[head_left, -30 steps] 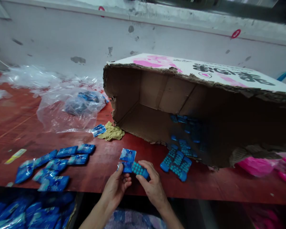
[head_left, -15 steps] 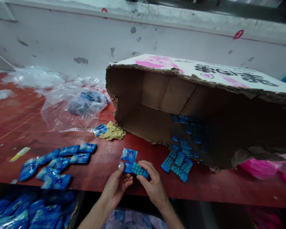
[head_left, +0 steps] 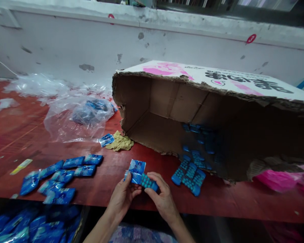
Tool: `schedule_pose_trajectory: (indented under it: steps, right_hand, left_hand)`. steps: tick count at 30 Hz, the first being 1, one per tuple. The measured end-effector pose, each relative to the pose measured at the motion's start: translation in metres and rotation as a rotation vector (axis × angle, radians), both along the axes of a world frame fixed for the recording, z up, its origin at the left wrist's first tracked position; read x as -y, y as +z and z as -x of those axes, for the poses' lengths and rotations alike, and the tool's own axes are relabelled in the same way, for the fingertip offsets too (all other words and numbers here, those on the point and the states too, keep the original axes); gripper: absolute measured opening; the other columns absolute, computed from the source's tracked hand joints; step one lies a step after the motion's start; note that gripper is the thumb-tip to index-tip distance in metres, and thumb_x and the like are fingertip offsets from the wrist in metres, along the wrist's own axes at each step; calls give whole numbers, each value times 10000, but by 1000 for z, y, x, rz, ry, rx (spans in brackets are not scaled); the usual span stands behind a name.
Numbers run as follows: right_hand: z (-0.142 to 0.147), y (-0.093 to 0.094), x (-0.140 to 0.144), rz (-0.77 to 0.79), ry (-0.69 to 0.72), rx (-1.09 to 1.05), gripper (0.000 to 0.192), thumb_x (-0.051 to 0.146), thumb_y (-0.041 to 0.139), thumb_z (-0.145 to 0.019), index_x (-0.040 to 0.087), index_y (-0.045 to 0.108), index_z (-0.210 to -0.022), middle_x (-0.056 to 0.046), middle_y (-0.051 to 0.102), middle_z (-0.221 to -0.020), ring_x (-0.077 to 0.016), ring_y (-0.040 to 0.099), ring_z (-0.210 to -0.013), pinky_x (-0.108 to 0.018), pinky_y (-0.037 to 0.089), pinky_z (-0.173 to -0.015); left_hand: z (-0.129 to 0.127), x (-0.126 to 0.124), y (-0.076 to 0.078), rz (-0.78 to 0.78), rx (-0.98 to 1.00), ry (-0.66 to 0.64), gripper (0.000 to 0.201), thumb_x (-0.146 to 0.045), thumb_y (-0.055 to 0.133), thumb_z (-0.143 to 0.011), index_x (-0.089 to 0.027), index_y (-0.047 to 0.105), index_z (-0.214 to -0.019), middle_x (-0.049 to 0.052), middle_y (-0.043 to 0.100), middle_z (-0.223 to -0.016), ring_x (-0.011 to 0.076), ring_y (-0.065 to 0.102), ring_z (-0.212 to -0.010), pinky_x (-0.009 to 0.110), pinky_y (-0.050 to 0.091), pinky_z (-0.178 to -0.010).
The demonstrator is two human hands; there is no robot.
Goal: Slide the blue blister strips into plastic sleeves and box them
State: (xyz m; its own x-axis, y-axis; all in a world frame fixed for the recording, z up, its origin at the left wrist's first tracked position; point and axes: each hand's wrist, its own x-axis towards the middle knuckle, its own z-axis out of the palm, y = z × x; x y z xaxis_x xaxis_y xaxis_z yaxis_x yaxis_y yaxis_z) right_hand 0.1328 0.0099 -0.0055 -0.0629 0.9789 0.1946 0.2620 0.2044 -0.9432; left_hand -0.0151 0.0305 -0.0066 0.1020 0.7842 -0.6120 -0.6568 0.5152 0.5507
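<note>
blue is nearly everything here: the left hand pinches a blue sachet at the near edge of the red table, and the right hand grips a studded blue strip whose end meets the sachet's mouth. by the look of it the step in hand is sliding the strip into the sachet; the next move calls for the left fingers to keep the mouth open while the right pushes the strip straight in. about ten filled sachets lie in a loose cluster to the left, more in a bin below the edge. some four bare strips sit at the mouth of one torn carton on its side, with more dim inside. one yellow rag, one lone sachet touching it, and clear plastic bags lie behind.
</note>
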Motion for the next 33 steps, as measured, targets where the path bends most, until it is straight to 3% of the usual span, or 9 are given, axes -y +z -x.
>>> schedule_pose_trajectory:
  steps: [8,14,17,20,23,27,30,33]
  right_hand:
    - [-1,0,-1,2,26,-44,337,99,582,-724,242,590,-1029,-40,590,-1093,-183,545,-1033,-312,429,-919]
    - [-2,1,-2,12,52,27,364,98,586,-728,244,581,-1061,-37,586,-1106,-179,544,-1042,-307,422,-933]
    - [2,-4,2,-34,15,74,414,85,556,-748,250,554,-1128,-43,576,-1138,-178,527,-1072,-315,417,-949]
    - [5,-2,9,-72,74,126,438,94,542,-764,263,549,-1168,-47,556,-1189,-187,506,-1109,-331,404,-973]
    - [3,8,11,32,160,52,466,113,528,-783,280,510,-1218,-37,538,-1229,-192,494,-1133,-349,398,-979]
    - [-2,8,7,243,263,-252,492,143,506,-801,293,442,-1266,-27,540,-1226,-179,550,-1048,-350,472,-878]
    - [-4,0,3,282,200,-353,562,144,574,-739,283,435,-1265,-28,543,-1196,-169,570,-976,-322,493,-819]
    - [-6,-2,1,266,151,-261,618,111,633,-677,292,465,-1243,-19,509,-1230,-186,502,-1090,-350,403,-944]
  left_hand:
    - [2,-1,-3,-51,-31,15,212,-298,694,-667,-120,589,-716,52,658,-608,144,606,-517,233,516,-480]
    - [-2,1,-9,-159,-215,-9,311,-319,761,-564,-103,630,-745,55,673,-660,167,620,-570,273,523,-545]
    - [-7,3,-8,-124,-118,-21,304,-297,767,-559,-115,627,-760,51,680,-679,163,622,-577,278,520,-564]
    - [-11,4,-6,-65,5,1,248,-230,756,-587,-122,622,-766,41,682,-702,141,622,-605,248,512,-596]
    - [-9,4,-2,-19,57,-28,192,-191,730,-625,-126,618,-767,32,676,-691,139,626,-607,250,518,-608]
    - [-1,1,6,43,75,-121,177,-175,657,-704,-128,616,-870,73,691,-783,206,660,-719,318,535,-651]
    - [5,0,11,29,121,-163,187,-149,601,-750,-107,615,-931,102,688,-853,225,653,-829,319,527,-716]
    - [10,0,14,-42,197,-279,233,-115,561,-771,-90,610,-997,128,680,-913,234,630,-918,320,508,-776]
